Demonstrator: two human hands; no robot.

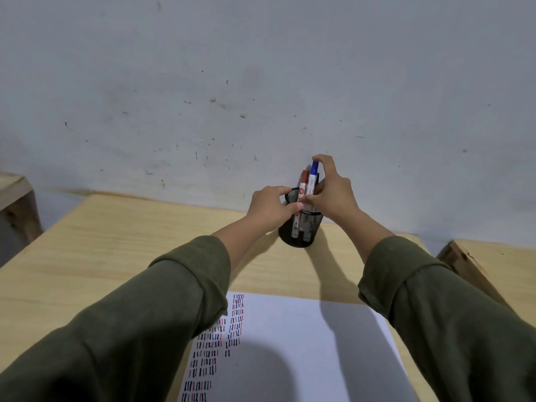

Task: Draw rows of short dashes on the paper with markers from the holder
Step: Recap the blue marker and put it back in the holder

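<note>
A black mesh holder (300, 227) stands on the wooden table near the wall. My left hand (271, 208) grips its rim from the left. My right hand (333, 190) is closed around a blue-capped marker (312, 177) that stands partly in the holder, with one finger on its cap. A red-capped marker (303, 184) stands in the holder beside it. Near me lies the white paper (304, 343), with rows of short blue, red and black dashes (216, 343) down its left part; my left sleeve hides some of them.
The light wooden table (130, 242) backs onto a scuffed pale wall (261, 82). Other wooden furniture shows at the left edge (14, 198) and the right edge (493, 262). My green sleeves cross the foreground.
</note>
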